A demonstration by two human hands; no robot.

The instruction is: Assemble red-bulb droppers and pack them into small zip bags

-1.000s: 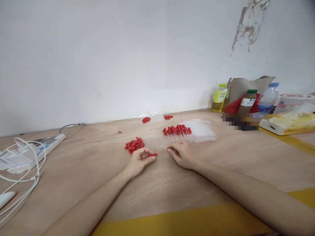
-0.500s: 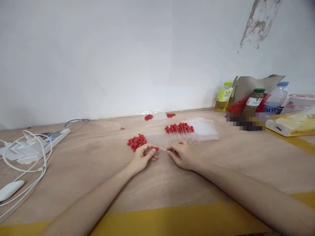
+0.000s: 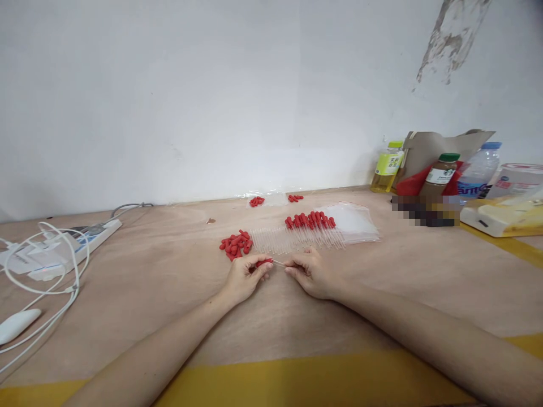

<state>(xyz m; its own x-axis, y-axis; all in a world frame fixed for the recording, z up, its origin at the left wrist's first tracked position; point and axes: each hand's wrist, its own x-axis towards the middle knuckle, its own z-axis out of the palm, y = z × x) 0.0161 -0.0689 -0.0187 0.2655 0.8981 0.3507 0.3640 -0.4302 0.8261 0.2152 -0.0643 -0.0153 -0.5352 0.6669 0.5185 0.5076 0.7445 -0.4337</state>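
Red bulb (image 3: 265,262) in left hand (image 3: 245,277)

Single head-worn view, fairly near, facing forward and down across table (image 3: 148,271) toward wall (image 3: 212,102).

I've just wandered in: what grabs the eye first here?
Probably the heap of red bulbs just beyond the left hand, and the row of red-topped tubes farther right. Near the centre, the left hand pinches a single bulb, the right hand a thin clear tube reaching it.
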